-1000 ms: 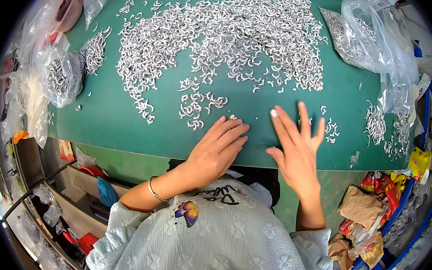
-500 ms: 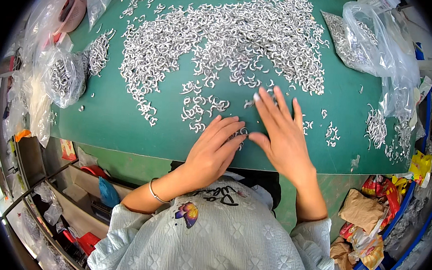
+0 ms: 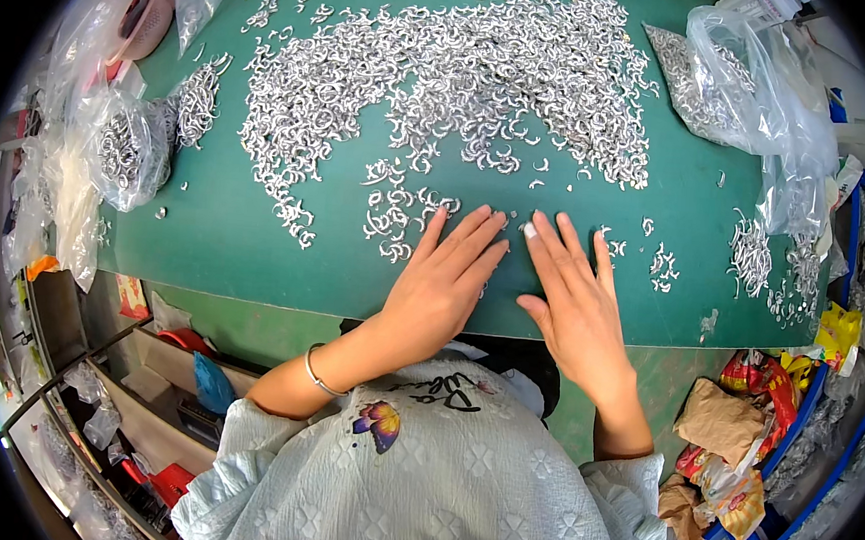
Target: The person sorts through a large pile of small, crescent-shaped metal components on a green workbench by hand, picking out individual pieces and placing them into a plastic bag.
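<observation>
Small silver crescent pieces [image 3: 507, 70]: main spread ahead of both hands, beyond the fingertips. Long axis of spread runs left-right, bowed like an arch; left end trails back toward the person, ahead-left of the left hand, right end stops ahead of the right hand. Single crescents point every which way, no shared direction. Loose patch [image 3: 388, 217] just left of the left hand's fingertips, no clear long axis. Small cluster [image 3: 664, 268] to the right of the right hand, few bits between it and the little finger.

Left hand [image 3: 442, 271]: flat, palm down, fingers extended away from the body and leaning right, not gripping; can't tell what's under it. Right hand [image 3: 575, 305]: palm down, fingers stretched ahead leaning left, thumb out toward left hand, no grip seen. Gap between the hands, not touching.

Green worktop [image 3: 203, 249] under everything. Clear bag [image 3: 124, 163] with pieces, well left of the left hand. Another filled bag [image 3: 701, 83] ahead-right of the right hand. Separate pile [image 3: 752, 254] far right of the right hand. Bracelet [image 3: 315, 372] on left wrist.
</observation>
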Available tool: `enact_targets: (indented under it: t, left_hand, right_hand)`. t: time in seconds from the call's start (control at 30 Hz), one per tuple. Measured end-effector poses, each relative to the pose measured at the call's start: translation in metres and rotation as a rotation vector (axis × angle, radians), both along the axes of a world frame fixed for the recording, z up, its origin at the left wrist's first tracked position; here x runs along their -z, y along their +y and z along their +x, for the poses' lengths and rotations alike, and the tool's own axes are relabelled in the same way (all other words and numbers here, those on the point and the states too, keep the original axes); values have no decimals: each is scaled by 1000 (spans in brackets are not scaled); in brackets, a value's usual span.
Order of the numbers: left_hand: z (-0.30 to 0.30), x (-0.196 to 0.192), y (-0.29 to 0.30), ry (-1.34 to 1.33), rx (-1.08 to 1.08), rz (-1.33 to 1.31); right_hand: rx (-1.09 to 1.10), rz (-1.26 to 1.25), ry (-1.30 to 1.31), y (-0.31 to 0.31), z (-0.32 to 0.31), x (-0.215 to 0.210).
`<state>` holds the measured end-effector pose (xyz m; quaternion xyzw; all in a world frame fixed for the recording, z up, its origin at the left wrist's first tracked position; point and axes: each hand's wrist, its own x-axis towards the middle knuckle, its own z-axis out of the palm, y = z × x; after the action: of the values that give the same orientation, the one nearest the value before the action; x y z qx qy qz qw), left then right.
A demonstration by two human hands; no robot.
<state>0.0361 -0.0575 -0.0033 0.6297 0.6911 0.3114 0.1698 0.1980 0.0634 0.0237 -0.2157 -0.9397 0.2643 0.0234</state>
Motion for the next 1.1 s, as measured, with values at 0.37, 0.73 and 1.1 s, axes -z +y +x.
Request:
enact_targets:
  t: [0.37, 0.73, 1.1]
  left_hand:
    - [-6, 2, -15, -47, 26, 45]
    - [-7, 0, -10, -44, 70, 84]
    - [-3, -3, -6, -15, -16, 126]
  right_hand:
    - [74, 17, -20, 0, 15, -7]
    - [-4, 3, -40, -9, 13, -8]
    - [-16, 27, -15, -12, 12, -5]
